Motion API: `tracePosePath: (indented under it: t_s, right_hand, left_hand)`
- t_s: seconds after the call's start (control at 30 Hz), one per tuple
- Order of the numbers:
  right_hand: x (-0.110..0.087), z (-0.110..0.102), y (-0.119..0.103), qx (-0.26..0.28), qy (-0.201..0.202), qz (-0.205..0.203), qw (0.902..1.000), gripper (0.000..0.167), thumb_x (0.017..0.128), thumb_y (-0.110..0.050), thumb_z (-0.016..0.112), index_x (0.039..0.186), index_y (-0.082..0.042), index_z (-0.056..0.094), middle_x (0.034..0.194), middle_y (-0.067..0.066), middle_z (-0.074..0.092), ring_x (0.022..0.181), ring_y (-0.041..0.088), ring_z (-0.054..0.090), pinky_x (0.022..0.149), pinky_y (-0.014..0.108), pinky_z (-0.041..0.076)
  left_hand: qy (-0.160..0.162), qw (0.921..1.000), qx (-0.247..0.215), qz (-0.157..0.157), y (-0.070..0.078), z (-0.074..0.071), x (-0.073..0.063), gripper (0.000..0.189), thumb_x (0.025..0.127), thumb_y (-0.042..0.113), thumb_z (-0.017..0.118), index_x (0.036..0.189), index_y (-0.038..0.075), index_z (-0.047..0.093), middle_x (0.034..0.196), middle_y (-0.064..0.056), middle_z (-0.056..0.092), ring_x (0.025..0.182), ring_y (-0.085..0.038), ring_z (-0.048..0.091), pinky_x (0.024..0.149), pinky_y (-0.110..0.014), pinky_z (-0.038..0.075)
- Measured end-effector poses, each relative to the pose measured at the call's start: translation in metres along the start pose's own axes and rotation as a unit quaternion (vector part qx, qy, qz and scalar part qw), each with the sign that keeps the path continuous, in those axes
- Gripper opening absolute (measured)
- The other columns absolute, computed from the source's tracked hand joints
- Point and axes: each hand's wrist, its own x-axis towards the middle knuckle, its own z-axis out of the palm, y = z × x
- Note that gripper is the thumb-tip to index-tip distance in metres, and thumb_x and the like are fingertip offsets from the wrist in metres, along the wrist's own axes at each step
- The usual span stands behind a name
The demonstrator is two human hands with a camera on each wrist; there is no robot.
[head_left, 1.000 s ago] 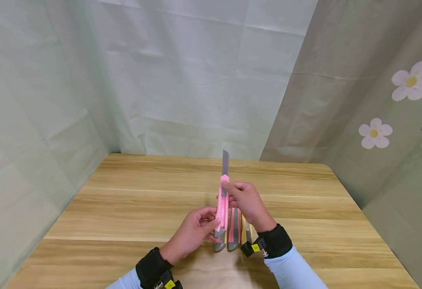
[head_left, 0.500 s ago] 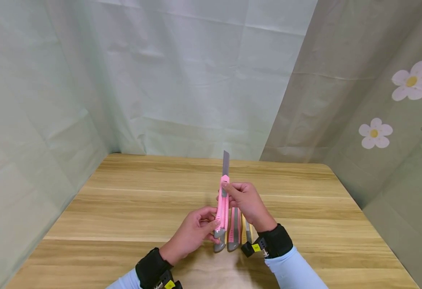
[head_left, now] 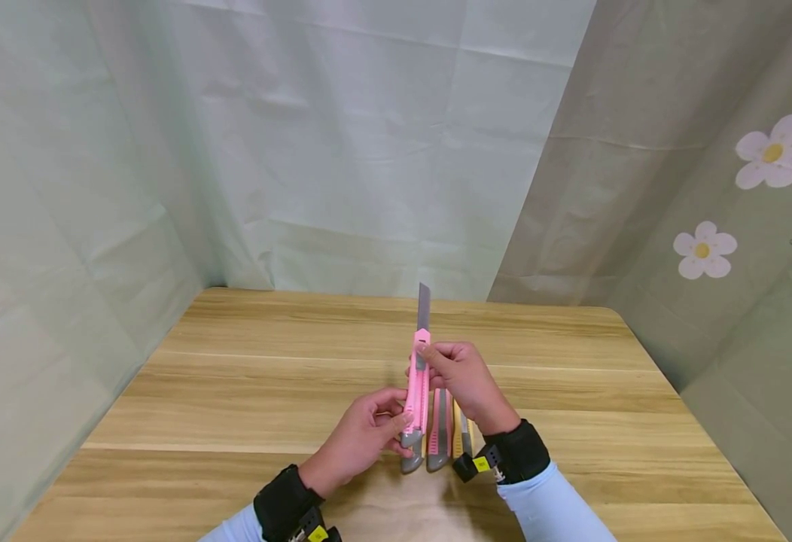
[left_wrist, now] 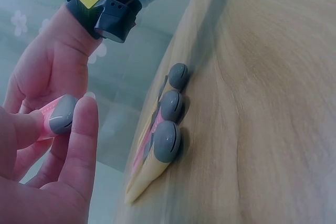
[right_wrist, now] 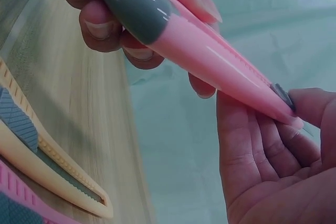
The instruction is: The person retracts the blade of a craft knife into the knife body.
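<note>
A pink utility knife [head_left: 418, 395] with a grey end cap is held above the table, its long blade [head_left: 424, 307] extended and pointing away from me. My left hand [head_left: 358, 436] grips the knife near the grey cap, between thumb and fingers. Nearer the blade, my right hand [head_left: 464, 376] pinches the body, and in the right wrist view its thumb rests on the grey slider [right_wrist: 283, 97]. Below lie three more utility knives side by side: a pink one [head_left: 440, 429], a yellow one [head_left: 460, 436] partly behind my right wrist, and another yellow-bodied one [left_wrist: 149, 171], mostly covered in the head view.
The wooden table [head_left: 267, 361] spreads out on both sides of the hands. Pale green curtain [head_left: 369, 150] hangs behind it and at the sides, with white flowers [head_left: 704, 250] printed on the right. Both wrists wear black camera bands [head_left: 525, 450].
Hardly anything differs. The knife's blade tip has dipped very slightly, while both hands keep the same hold and the knives on the table stay put.
</note>
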Motion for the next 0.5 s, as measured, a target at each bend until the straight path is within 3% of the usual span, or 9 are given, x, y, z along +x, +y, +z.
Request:
tracePosePath:
  t_s: [0.5]
  right_hand:
    - [-0.0004, 0.0001, 0.0007, 0.014, -0.016, -0.016, 0.9996, 0.034, 0.102, -0.024, 0.065, 0.119, 0.006, 0.070, 0.096, 0.013, 0.078, 0.077, 0.015, 0.074, 0.081, 0.032, 0.067]
  left_hand:
    - [0.008, 0.9999, 0.009, -0.005, 0.0004, -0.0017, 0.0016, 0.033, 0.103, 0.005, 0.060, 0.136, 0.007, 0.062, 0.100, -0.012, 0.056, 0.080, -0.022, 0.069, 0.074, -0.045, 0.069]
